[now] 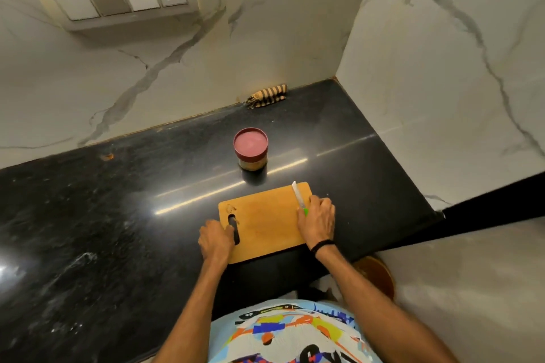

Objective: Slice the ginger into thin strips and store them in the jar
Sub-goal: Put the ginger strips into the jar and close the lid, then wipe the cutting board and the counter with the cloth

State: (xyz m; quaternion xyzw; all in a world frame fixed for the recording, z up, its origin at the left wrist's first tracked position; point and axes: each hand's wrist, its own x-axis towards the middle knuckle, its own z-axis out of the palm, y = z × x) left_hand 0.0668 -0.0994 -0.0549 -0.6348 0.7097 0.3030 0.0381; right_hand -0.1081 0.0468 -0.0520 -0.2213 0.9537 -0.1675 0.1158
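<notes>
Your left hand [215,240] has fingers curled round the cutting board [265,224] slot end. Right hand [317,222] fingers clamp the knife [298,196] at its right edge. Lidded jar [251,149] sits behind it.

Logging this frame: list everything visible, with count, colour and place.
counter: one, black speckled, across the lower frame
cutting board: one, tan wood, on the counter by its near edge
knife: one, white blade, green handle, on the board's right side
jar: one, pink lid on, on the counter behind the board
cloth: one, brown and cream stripes, against the back wall
switch panel: one, cream, on the wall, upper left
round object: one, brown, below the counter at the right
left hand: holds the board's slotted end
right hand: black wristband, grips the knife handle
</notes>
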